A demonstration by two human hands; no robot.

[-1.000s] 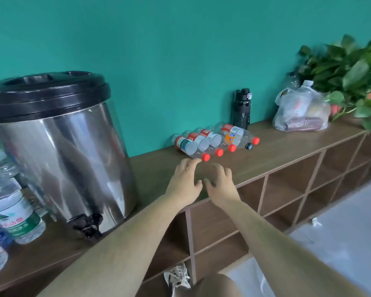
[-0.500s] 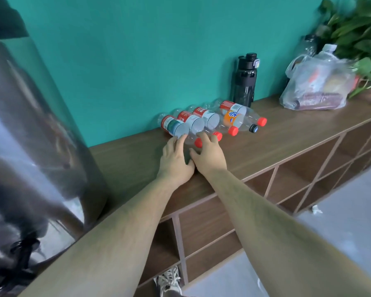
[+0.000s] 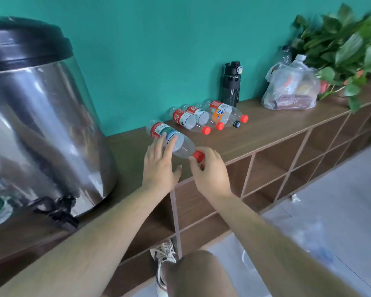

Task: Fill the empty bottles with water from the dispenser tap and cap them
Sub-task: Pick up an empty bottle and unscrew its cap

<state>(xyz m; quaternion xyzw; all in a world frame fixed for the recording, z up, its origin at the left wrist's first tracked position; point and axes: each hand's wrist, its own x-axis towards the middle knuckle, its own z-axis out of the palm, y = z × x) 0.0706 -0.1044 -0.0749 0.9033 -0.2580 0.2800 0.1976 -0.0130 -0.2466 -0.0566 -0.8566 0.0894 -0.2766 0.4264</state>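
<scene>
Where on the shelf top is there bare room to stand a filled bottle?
The shelf is bare between the dispenser and the left hand, and along the front edge from the bottle row to the bag. Crowded: the wall side, with the row and flask, and the far right under the plant.

The right fingers [image 3: 195, 165] hide the near side of the cap [image 3: 199, 155]; the left fingers [image 3: 170, 147] cover part of the bottle [image 3: 185, 146] label. Far left of them, the blurred dispenser [image 3: 41, 125] runs off the edge, its tap [image 3: 57, 211] smeared.
</scene>
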